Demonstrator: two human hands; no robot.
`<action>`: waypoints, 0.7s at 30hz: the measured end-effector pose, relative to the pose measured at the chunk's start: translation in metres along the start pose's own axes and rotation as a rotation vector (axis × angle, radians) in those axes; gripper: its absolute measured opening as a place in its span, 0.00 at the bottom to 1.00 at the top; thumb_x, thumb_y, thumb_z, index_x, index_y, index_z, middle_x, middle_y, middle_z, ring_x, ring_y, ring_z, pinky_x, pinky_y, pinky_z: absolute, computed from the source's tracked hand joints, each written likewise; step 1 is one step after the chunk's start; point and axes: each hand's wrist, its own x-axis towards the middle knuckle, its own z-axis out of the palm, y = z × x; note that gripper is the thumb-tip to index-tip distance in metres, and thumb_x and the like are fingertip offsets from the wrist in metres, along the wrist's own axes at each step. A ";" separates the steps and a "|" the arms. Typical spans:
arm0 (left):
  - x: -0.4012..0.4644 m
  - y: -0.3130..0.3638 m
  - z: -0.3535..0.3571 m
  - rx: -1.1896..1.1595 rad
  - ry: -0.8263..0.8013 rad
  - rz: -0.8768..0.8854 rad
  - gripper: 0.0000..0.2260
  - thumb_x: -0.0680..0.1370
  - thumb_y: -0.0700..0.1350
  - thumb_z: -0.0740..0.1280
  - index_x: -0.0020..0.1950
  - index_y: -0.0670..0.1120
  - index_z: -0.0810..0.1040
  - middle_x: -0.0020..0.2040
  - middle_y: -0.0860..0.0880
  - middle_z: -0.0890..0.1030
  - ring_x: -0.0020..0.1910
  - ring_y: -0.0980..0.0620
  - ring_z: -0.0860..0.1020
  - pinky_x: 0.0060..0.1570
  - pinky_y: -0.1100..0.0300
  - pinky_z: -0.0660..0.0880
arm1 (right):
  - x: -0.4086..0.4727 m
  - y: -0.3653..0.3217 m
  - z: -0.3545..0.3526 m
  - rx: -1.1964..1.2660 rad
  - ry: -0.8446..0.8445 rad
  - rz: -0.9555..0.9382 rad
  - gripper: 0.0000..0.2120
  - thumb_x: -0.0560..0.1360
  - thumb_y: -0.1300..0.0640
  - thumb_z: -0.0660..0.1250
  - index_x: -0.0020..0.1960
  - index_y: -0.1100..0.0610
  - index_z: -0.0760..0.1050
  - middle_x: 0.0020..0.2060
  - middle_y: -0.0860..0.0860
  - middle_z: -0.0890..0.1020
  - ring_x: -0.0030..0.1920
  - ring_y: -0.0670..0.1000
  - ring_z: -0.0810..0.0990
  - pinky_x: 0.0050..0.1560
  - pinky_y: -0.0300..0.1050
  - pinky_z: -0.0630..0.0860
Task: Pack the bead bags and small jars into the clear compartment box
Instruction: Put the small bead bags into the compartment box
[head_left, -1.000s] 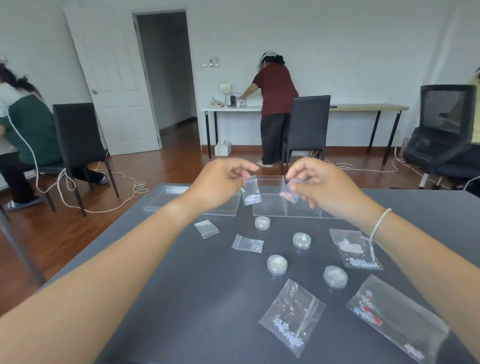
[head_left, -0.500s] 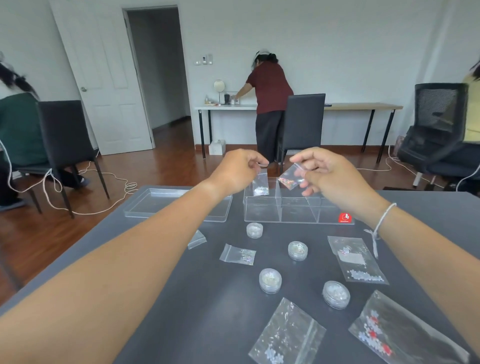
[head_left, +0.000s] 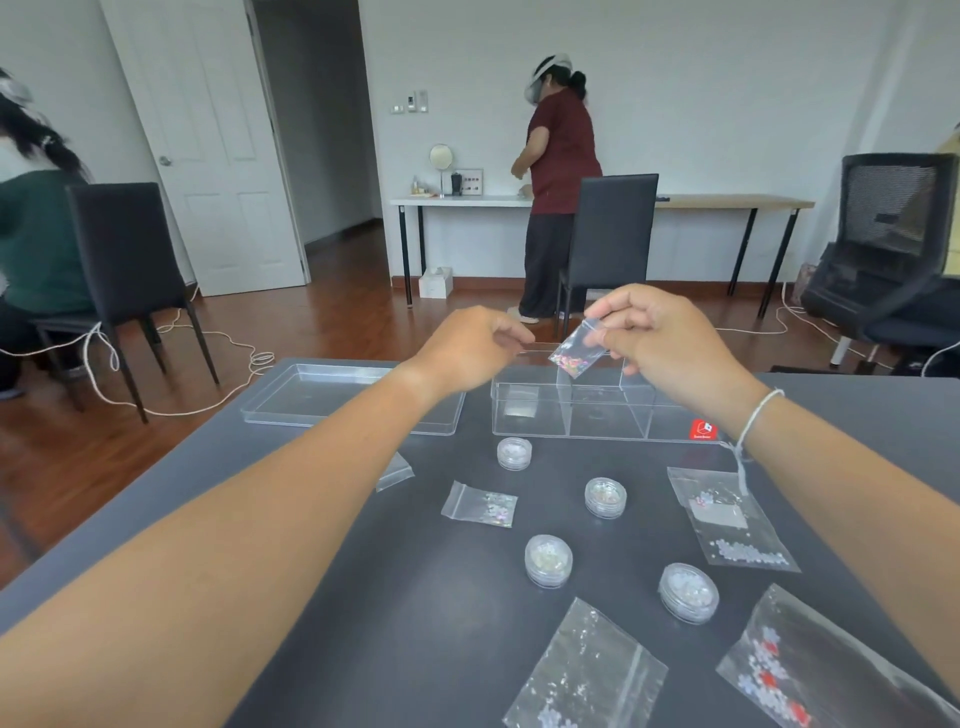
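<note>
1. Above the clear compartment box (head_left: 597, 415), the right hand (head_left: 670, 343) pinches a small bead bag (head_left: 577, 353) by its top edge between thumb and fingers; the bag hangs tilted, with coloured beads gathered at its lower end.
2. The left hand (head_left: 470, 345) hovers just beside it over the box's left end, fingers curled inward with the tips close together; nothing can be seen in it, and whether it grips anything cannot be told.
3. The box stands at the far side of the dark desk (head_left: 415, 623), its dividers visible through the walls. A pale, flat shape shows in the leftmost compartment (head_left: 519, 408), too faint to identify. A red sticker (head_left: 703, 431) sits at the box's right front corner.
4. The clear lid (head_left: 322, 397) lies flat to the left of the box, partly covered by the left forearm.
5. Four small jars rest on the desk in front of the box: (head_left: 514, 453), (head_left: 605, 497), (head_left: 548, 560) and (head_left: 688, 592).
6. Loose bags lie around them: one small bag (head_left: 480, 503) in the middle, one (head_left: 395, 472) mostly hidden under the left forearm, a larger one (head_left: 730, 519) under the right wrist's white string, and two (head_left: 587, 675), (head_left: 831, 670) cut off by the bottom edge.
</note>
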 end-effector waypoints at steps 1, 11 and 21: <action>-0.003 -0.002 -0.003 -0.016 0.028 0.010 0.12 0.75 0.37 0.62 0.52 0.50 0.80 0.49 0.49 0.82 0.47 0.55 0.78 0.48 0.69 0.70 | 0.001 0.001 0.002 -0.010 -0.003 0.000 0.08 0.72 0.64 0.64 0.42 0.51 0.74 0.34 0.46 0.81 0.33 0.45 0.73 0.33 0.38 0.72; -0.070 -0.023 -0.047 -0.003 0.207 0.051 0.11 0.74 0.39 0.64 0.50 0.52 0.80 0.47 0.53 0.80 0.36 0.61 0.72 0.38 0.80 0.64 | 0.020 0.006 0.031 -0.106 -0.040 0.014 0.09 0.70 0.66 0.64 0.43 0.53 0.78 0.26 0.41 0.80 0.24 0.37 0.72 0.21 0.26 0.63; -0.112 -0.061 -0.073 0.131 -0.040 -0.112 0.04 0.72 0.47 0.68 0.45 0.57 0.80 0.41 0.60 0.79 0.34 0.68 0.73 0.36 0.80 0.65 | 0.029 0.003 0.048 -0.268 -0.199 0.052 0.07 0.72 0.62 0.64 0.41 0.53 0.80 0.43 0.53 0.83 0.44 0.48 0.80 0.44 0.38 0.74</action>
